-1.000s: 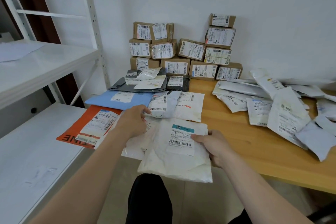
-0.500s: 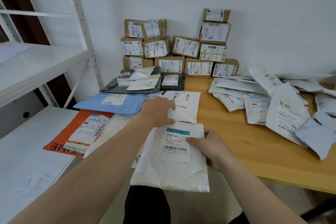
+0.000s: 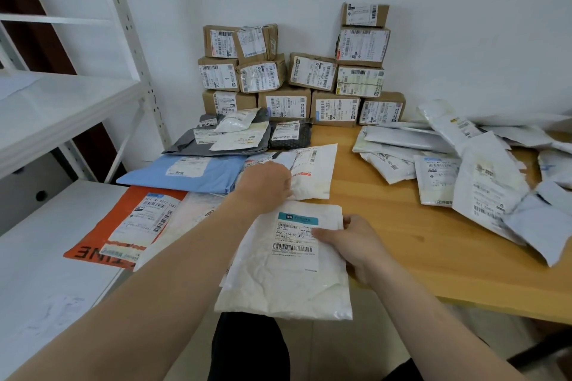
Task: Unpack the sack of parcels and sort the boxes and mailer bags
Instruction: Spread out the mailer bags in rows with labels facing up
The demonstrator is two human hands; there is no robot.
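A white metal shelving rack (image 3: 71, 102) stands at the far left, and an orange plastic mailer bag (image 3: 93, 241) with a white label lies partly on its lower shelf. Just beyond that lies a flat light-blue mailer bag (image 3: 148, 178), and behind it a low heap of grey mailer bags (image 3: 185, 148) with small white packets on top. The left hand (image 3: 266, 184) reaches past the blue bag's right end, its fingers (image 3: 286, 179) bent down onto the left edge of a smooth white mailer bag (image 3: 315, 176) lying on the wooden tabletop (image 3: 387, 216). The back of the hand hides them, so I cannot tell whether they pinch the bag or only press it. Nearest the camera, a crumpled white mailer bag (image 3: 288, 288) with a teal-headed barcode label hangs out past the tabletop's near edge. The right hand (image 3: 349, 244) grips its right side, thumb on the label and fingers curled beneath. Against the back wall, brown cardboard boxes (image 3: 284, 102) are stacked in rows, labels facing out. At the right, a loose pile of white and grey mailer bags (image 3: 483, 182) sprawls across the tabletop, well apart from the held one.
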